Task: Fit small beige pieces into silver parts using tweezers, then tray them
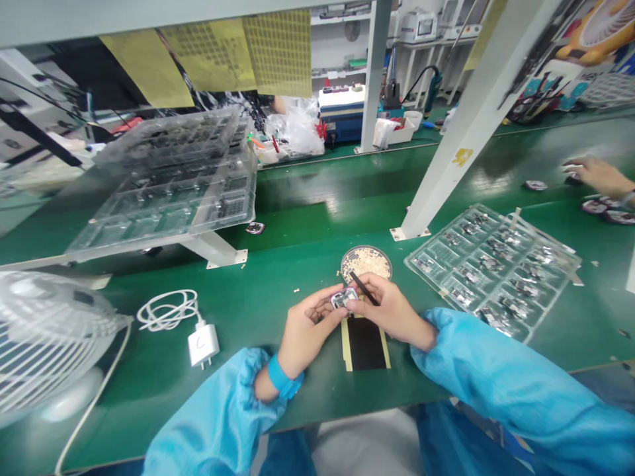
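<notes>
A small rounded electronic device with an open casing (342,299) is held above the bench between both hands. My left hand (308,325) is closed on its left side, thumb along the near edge. My right hand (391,311) grips a thin black tool, perhaps tweezers (364,288), and its fingertips also touch the device's right side. Below the hands lies a black mat (367,345) edged with yellow tape. Just beyond them sits a round dish (373,259) filled with small pale bits, partly covered by the right hand.
At right, a clear compartment tray (489,268) holds several small assemblies. A white charger (203,344) with coiled cable and a fan (49,344) stand at left. Stacked trays (173,192) rest on a raised shelf; a slanted post (461,139) rises ahead. Another person's hand (600,177) is far right.
</notes>
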Demonstrator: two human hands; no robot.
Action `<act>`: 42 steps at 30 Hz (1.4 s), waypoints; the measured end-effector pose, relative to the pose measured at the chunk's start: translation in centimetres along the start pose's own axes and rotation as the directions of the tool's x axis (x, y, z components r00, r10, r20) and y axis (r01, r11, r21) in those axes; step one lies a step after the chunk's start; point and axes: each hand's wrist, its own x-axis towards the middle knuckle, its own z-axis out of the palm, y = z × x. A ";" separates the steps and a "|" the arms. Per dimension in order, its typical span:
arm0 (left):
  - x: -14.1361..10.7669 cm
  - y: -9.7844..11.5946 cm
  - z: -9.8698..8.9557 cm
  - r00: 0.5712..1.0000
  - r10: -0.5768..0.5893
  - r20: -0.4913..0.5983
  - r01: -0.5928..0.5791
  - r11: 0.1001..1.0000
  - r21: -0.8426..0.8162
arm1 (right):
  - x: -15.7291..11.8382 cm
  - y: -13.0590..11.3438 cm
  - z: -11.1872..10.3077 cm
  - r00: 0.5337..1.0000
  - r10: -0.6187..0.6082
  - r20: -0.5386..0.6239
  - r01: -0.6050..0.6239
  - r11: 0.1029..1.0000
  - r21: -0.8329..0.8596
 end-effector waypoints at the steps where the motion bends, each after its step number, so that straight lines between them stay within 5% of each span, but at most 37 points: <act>1: 0.0 0.0 0.0 1.000 -0.001 0.001 0.001 1.000 -0.007 | 0.0 0.0 0.0 1.000 0.002 -0.002 -0.002 1.000 -0.003; 11: 0.1 0.1 0.6 0.996 0.090 -0.014 -0.090 0.993 -0.081 | 0.1 -0.3 1.0 0.998 0.055 -0.028 -0.055 0.998 0.000; 19: -0.5 0.3 0.9 0.987 0.160 -0.017 -0.141 0.912 0.384 | -0.1 -0.7 1.2 0.989 0.048 -0.139 -0.077 0.974 -0.212; 27: -0.6 -0.3 0.7 0.984 0.173 -0.049 -0.142 0.916 0.375 | 0.1 -0.4 1.6 0.992 0.026 -0.125 -0.057 0.964 -0.259; 34: -0.1 0.3 0.7 0.957 0.289 0.018 -0.252 0.801 0.542 | 0.6 -1.9 -1.2 0.951 -0.309 0.009 0.271 0.820 -0.504; 42: -0.1 -0.1 0.5 0.957 0.286 0.038 -0.257 0.787 0.561 | 0.3 -1.4 -1.8 0.880 -0.396 0.261 0.474 0.742 -0.474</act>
